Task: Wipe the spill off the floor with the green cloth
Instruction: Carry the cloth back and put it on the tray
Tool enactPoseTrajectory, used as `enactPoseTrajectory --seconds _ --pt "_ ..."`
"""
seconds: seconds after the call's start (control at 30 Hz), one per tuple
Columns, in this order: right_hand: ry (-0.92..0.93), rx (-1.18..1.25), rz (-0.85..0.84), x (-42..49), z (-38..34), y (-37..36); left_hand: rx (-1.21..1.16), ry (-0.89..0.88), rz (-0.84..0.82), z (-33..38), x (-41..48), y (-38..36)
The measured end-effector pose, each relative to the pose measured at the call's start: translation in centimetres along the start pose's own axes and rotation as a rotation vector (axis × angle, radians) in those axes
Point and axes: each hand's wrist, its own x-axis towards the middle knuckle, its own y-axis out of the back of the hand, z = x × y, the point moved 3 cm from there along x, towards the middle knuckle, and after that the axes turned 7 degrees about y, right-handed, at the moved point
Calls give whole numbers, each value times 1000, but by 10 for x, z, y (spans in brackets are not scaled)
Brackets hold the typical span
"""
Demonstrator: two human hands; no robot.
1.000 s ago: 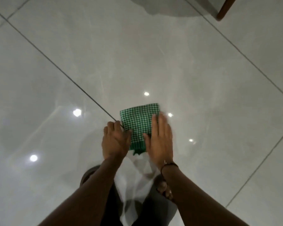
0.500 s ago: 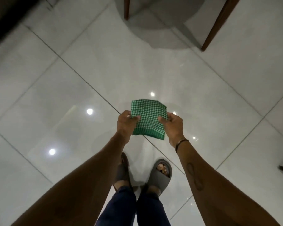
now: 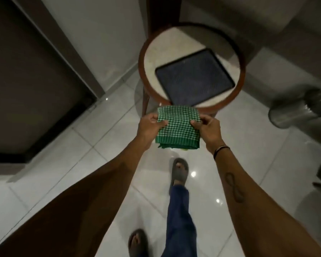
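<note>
Green cloth has been lifted off the floor, folded and pinched by left hand and right hand fingers just short of the tabletop; wiping judged done.

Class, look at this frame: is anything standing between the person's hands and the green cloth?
Nothing visible does. The left hand and right hand already pinch the folded green cloth by its two side edges, holding it in the air.
</note>
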Motion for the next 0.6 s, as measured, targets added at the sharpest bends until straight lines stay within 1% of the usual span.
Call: enactPoseTrajectory --seconds 0.1,0.17,0.23,0.3,0.4,0.47,0.53,0.6 --pt "37 -28 -10 72 -42 1 -33 -15 21 60 42 -14" --pt "79 -105 -17 120 -65 5 -28 -20 56 92 75 -30" --pt "95 -194 -33 165 -81 8 -28 5 98 114 106 -46" --pt "108 -267 -53 214 -89 9 -68 35 102 130 138 -63" --pt "145 -405 -114 280 -87 2 -65 95 135 129 187 -81" --pt "136 -502 -152 312 -75 -2 -46 139 154 120 212 -89" --pt "133 -607 -219 333 -61 -7 -8 149 152 111 229 -95" --pt "161 -693 -282 340 -50 -10 90 128 151 108 237 -99"
